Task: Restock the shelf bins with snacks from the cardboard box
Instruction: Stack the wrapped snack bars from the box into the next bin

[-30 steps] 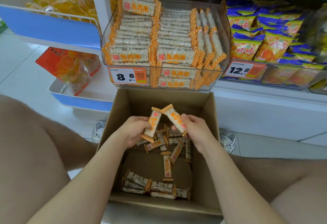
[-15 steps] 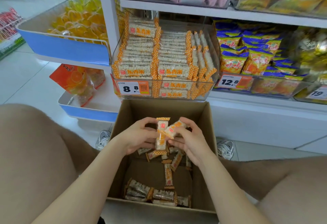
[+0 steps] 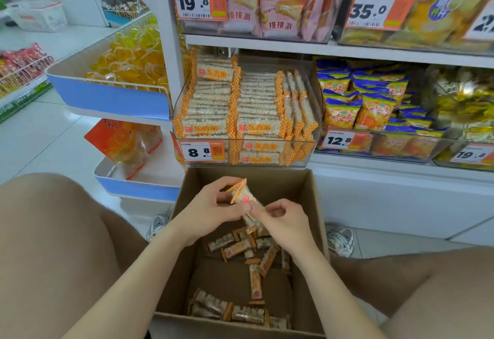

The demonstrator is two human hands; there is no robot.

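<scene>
Two hands: both are mine, and they meet over the cardboard box [image 3: 316, 205], just in front of the shelf.
Left hand [image 3: 211, 210]: my fingers curl round the upper part of the snack bars [image 3: 243, 198], and my thumb lies across the near side.
Right hand [image 3: 287, 221]: my thumb and forefinger pinch the lower end of the same bars, with the other fingers curled loosely behind.
Held bars: they have clear wrappers with orange checked ends and are tilted, top end up and to the left. They look like two, but I cannot tell for sure.
Box: it stands on the floor between my knees with its top open and its far wall under the shelf's front edge.
Loose bars [image 3: 240, 247]: a scattered heap lies on the box floor under my hands. One bar lies lengthwise in the middle and a row lies along the near wall.
Shelf bin [image 3: 307, 151]: this clear bin sits right above the box's far wall. It is packed with the same bars, two flat stacks on the left and a row standing on edge on the right.
Price tag [image 3: 203, 151]: it reads 8.8 and sits on the bin's front at the left.
Next bin: it is just to the right and holds blue and yellow bags [image 3: 369, 108] tagged 12.8.
Upper shelf: pink packets [image 3: 256, 9] are tagged 19.8 and the yellow bags beside them 35.0.
Blue trays [image 3: 112, 98]: they are off to the left. The upper one holds yellow jelly cups and the lower one orange packets.
Shoes [image 3: 340, 241]: one white shoe is on the floor at each side of the box.
</scene>
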